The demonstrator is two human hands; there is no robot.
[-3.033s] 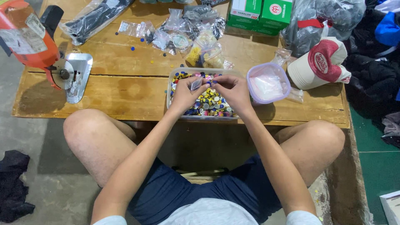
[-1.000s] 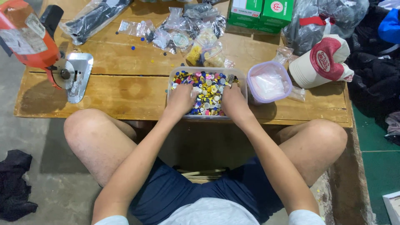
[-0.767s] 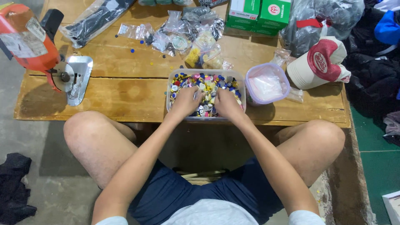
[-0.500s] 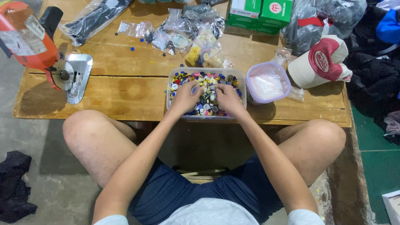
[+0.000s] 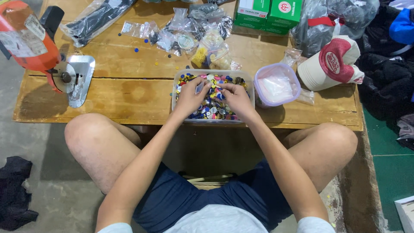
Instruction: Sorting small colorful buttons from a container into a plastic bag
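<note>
— Biggest first? Low wooden table (image 5: 129, 92), running left to right under both hands; bare knees either side of the near edge.

— And around the hands?

— Well off to the left of them, an orange cutting machine (image 5: 32, 41) with its metal foot; up and to the right, a red and white cap (image 5: 332, 64); farther back, green boxes (image 5: 267, 11) and a heap of clear bags (image 5: 194, 34); just right of the right hand, a round tub with a purple rim (image 5: 276, 84), pale stuff inside.

— The thing being worked?

— Clear rectangular tray (image 5: 211, 73), long axis left to right, packed with coloured buttons (image 5: 213, 110); directly beneath both hands, so nothing to reach across for.

— Left hand?

— Left hand (image 5: 189, 97) over the left half of the tray, fingers curled, tips drawn together near the middle on something small and pale; too small to name; pinching, by the look, though hard to be sure.

— Right hand?

— Right hand (image 5: 237, 99) over the right half, fingers bent inward toward the left hand's fingertips, nearly touching them above the tray's centre; closed or merely curled, cannot tell.

— Which nearer the pile?

— Both equally close; buttons lying just below and toward the body from the fingertips; meeting point of the two hands over the far middle of the tray.
</note>
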